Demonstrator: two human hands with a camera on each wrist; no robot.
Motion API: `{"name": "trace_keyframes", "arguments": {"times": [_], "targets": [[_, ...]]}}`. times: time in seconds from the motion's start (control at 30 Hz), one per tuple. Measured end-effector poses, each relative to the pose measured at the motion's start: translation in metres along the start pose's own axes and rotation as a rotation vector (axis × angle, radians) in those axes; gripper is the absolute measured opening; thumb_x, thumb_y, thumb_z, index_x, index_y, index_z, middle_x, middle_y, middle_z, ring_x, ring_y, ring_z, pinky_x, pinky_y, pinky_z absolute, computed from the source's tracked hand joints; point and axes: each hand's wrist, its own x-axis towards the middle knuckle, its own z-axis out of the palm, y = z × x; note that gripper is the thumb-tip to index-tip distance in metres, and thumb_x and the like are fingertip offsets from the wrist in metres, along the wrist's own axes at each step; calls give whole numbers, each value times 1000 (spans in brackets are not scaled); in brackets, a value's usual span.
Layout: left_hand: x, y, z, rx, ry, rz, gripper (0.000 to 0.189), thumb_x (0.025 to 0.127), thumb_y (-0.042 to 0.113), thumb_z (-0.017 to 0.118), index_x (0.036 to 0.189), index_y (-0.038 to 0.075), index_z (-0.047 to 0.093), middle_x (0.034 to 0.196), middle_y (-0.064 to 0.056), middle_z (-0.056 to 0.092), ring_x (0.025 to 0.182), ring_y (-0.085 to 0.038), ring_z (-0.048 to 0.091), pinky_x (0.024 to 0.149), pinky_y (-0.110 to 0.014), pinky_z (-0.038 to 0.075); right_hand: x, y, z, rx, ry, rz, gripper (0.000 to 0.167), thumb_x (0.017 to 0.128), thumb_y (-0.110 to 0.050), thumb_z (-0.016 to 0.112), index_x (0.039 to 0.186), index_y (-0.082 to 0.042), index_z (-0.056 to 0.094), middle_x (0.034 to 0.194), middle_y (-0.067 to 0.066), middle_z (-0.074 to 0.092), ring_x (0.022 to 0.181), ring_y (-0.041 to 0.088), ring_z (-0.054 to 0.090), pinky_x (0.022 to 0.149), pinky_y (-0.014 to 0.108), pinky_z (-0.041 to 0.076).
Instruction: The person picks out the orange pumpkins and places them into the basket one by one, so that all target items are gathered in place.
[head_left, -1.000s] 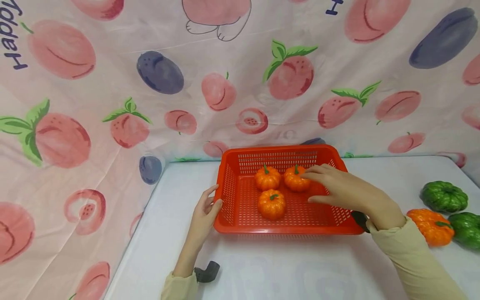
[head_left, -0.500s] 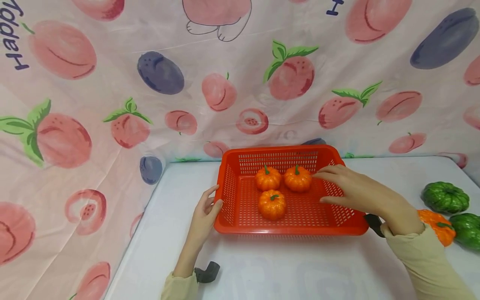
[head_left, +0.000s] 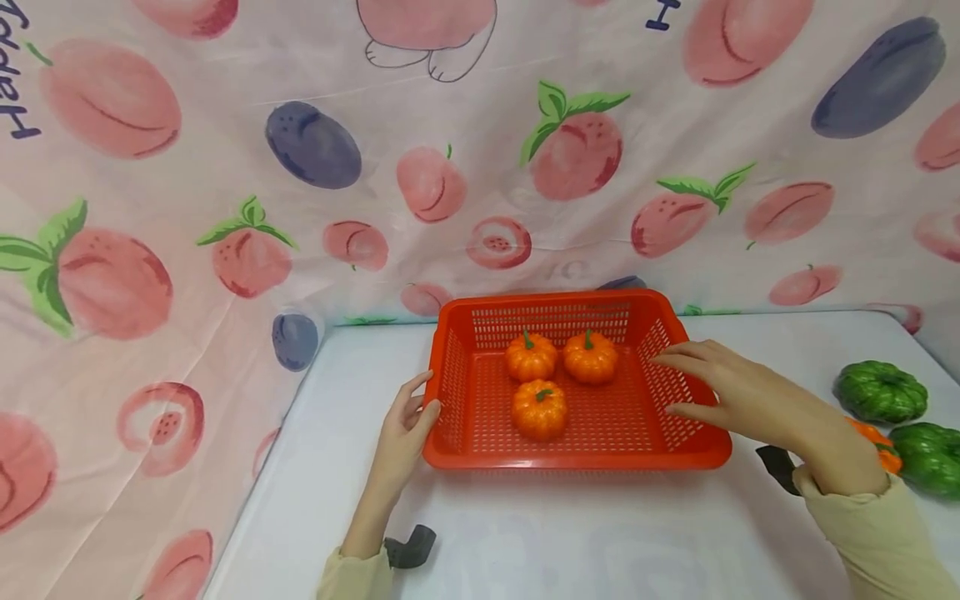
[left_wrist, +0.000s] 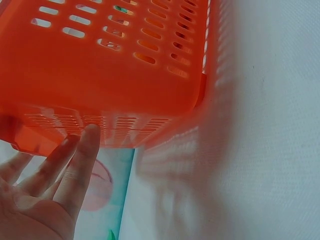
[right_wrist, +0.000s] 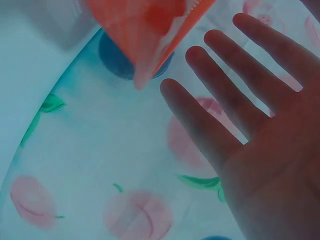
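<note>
A red plastic basket (head_left: 577,461) with slotted walls stands on the white table and holds three small orange pumpkins: one at back left (head_left: 531,357), one at back right (head_left: 591,358) and one in front (head_left: 540,410). My left hand (head_left: 403,429) touches the basket's left side at the rim. In the left wrist view, its fingers (left_wrist: 80,170) reach fairly straight to the outer wall; the thumb is out of sight there. Over the basket's right rim hovers my right hand (head_left: 738,392), empty. The right wrist view shows its fingers (right_wrist: 200,120) spread and straight.
On the right of the table lie a green pumpkin (head_left: 881,392), another green pumpkin (head_left: 930,457) in front of it, and an orange pumpkin (head_left: 877,442) partly hidden by my right arm. A fruit-print cloth (head_left: 480,108) hangs behind the table and along its left.
My right hand has moved right, from above the back right pumpkin in the basket to the right rim. The left hand and the pumpkins in the basket keep their places.
</note>
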Motion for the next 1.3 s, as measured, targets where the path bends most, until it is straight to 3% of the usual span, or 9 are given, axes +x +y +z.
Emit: {"name": "trace_keyframes", "arguments": {"times": [0.17, 0.57, 1.3], "targets": [[1, -1, 2, -6, -9, 0, 48, 100, 22, 60, 146, 21, 46, 127, -20, 62, 112, -32, 64, 90, -28, 55, -10, 9, 2, -1, -3, 46, 64, 84, -34, 79, 136, -4, 58, 136, 17, 54, 126, 36, 47, 96, 58, 48], [2, 0, 3, 1, -8, -3, 47, 101, 20, 59, 146, 21, 46, 126, -20, 62, 110, -33, 64, 88, -28, 56, -26, 28, 6, -44, 95, 6, 61, 80, -32, 83, 132, -8, 61, 132, 12, 57, 121, 32, 49, 92, 58, 50], [0, 1, 0, 12, 5, -15, 47, 101, 20, 59, 146, 21, 46, 127, -20, 62, 111, -33, 64, 89, -32, 57, -41, 45, 6, -45, 73, 126, 67, 81, -46, 79, 130, -4, 61, 131, 18, 57, 119, 37, 49, 90, 65, 47]]}}
